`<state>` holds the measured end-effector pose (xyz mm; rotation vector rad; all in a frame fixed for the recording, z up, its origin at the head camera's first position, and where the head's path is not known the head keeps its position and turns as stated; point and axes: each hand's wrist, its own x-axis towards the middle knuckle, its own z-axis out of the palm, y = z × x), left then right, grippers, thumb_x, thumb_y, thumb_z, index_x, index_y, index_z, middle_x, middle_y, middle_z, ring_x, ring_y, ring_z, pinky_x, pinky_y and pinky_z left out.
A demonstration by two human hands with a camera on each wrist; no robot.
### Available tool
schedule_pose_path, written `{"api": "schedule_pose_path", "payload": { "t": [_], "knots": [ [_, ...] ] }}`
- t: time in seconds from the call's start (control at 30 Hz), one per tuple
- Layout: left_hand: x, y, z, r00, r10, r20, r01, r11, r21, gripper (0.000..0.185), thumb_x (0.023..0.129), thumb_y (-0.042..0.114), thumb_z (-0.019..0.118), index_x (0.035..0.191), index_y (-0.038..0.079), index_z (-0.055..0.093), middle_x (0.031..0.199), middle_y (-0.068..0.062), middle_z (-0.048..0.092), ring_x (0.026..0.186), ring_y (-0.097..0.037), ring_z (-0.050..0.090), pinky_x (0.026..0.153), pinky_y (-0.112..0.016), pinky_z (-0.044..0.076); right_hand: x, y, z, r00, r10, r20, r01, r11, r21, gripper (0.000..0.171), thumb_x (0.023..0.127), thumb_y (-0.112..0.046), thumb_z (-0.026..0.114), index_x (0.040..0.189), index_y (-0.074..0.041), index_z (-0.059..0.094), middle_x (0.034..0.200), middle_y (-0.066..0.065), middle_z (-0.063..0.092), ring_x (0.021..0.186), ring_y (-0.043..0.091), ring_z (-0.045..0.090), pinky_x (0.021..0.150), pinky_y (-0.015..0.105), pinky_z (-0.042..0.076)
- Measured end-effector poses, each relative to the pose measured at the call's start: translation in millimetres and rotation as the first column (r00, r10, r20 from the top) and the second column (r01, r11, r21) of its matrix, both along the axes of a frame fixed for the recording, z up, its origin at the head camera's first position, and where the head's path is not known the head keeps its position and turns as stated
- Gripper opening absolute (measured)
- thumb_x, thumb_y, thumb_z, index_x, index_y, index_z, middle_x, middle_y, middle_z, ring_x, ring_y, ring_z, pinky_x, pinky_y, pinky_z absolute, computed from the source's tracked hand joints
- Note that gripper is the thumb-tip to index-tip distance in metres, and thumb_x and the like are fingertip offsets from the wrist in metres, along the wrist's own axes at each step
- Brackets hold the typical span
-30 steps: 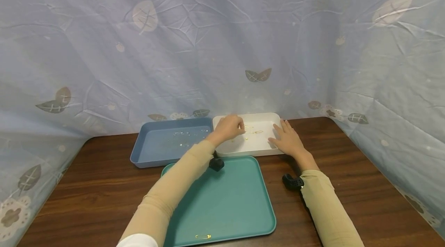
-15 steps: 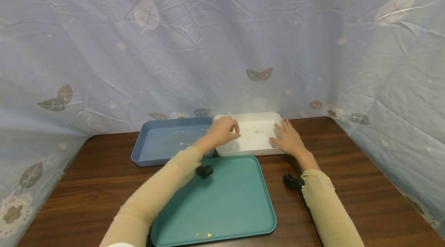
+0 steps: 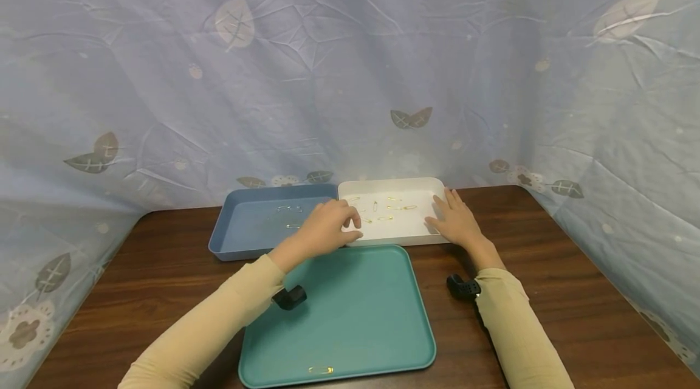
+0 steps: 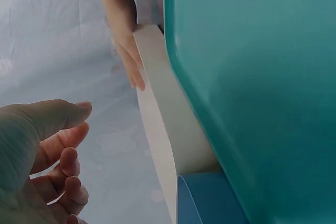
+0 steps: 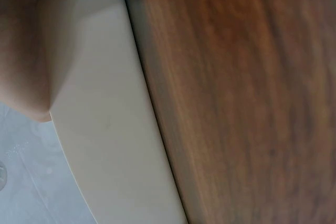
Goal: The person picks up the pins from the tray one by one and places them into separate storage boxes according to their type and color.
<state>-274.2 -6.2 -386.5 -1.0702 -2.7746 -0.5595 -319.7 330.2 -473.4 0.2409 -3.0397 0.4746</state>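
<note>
My left hand (image 3: pixel 328 228) hovers at the near left corner of the white tray (image 3: pixel 394 241), fingers loosely bent. In the left wrist view the thumb (image 4: pixel 60 115) and the fingertips show nothing between them. Several gold safety pins (image 3: pixel 409 207) lie scattered in the white tray. Its right end is touched by my right hand (image 3: pixel 456 222), whose fingers are spread over the rim. In the right wrist view, part of that hand lies against the tray's outer wall (image 5: pixel 110 108). One gold safety pin (image 3: pixel 321 370) rests near the front edge of the teal tray (image 3: pixel 350 316).
A blue tray (image 3: pixel 243 222) stands against the white tray's left side, with several silvery safety pins (image 3: pixel 293 226) in it. The teal tray lies in front of both on the wooden table (image 3: pixel 142 292). A patterned curtain (image 3: pixel 350 73) hangs behind.
My left hand has drawn back leftward and nearer from over the white tray, and its thumb and fingers have spread apart. More gold pins are uncovered there. My right hand has stayed put.
</note>
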Motion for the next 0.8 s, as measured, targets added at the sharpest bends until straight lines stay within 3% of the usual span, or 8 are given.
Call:
{"api": "schedule_pose_path", "payload": {
  "t": [0.33, 0.6, 0.8],
  "knots": [
    [47.3, -40, -2.0, 0.998, 0.001, -0.059, 0.001, 1.000, 0.025, 0.015, 0.084, 0.031, 0.077, 0.091, 0.021, 0.068, 0.079, 0.004, 0.053, 0.075, -0.009, 0.040, 0.069, -0.028, 0.029, 0.2, -2, 1.7, 1.000, 0.002, 0.014, -0.002, 1.000, -0.002, 0.071, 0.097, -0.039, 0.051, 0.151, 0.003, 0.029, 0.159, 0.031, 0.008, 0.148, 0.048, 0.005, 0.117, 0.064, 0.013],
    [85.0, -68, -12.4, 0.999, 0.030, -0.025, -0.028, 0.998, 0.055, 0.018, 0.081, 0.033, 0.079, 0.093, 0.027, 0.067, 0.080, 0.014, 0.048, 0.075, -0.004, 0.038, 0.069, -0.025, 0.029, 2.0, -1, 4.5, 1.000, 0.014, 0.004, -0.014, 1.000, -0.003, 0.071, 0.098, -0.040, 0.051, 0.150, 0.004, 0.030, 0.159, 0.032, 0.009, 0.147, 0.049, 0.007, 0.117, 0.063, 0.014],
    [106.0, -77, -22.7, 1.000, -0.016, -0.009, 0.016, 0.997, 0.070, 0.018, 0.079, 0.031, 0.080, 0.092, 0.025, 0.069, 0.079, 0.011, 0.052, 0.075, -0.002, 0.039, 0.071, -0.024, 0.034, 2.2, 0, 3.2, 1.000, 0.012, 0.006, -0.012, 1.000, -0.004, 0.071, 0.098, -0.040, 0.051, 0.150, 0.003, 0.029, 0.159, 0.032, 0.008, 0.148, 0.049, 0.006, 0.117, 0.063, 0.014]
  ]
}}
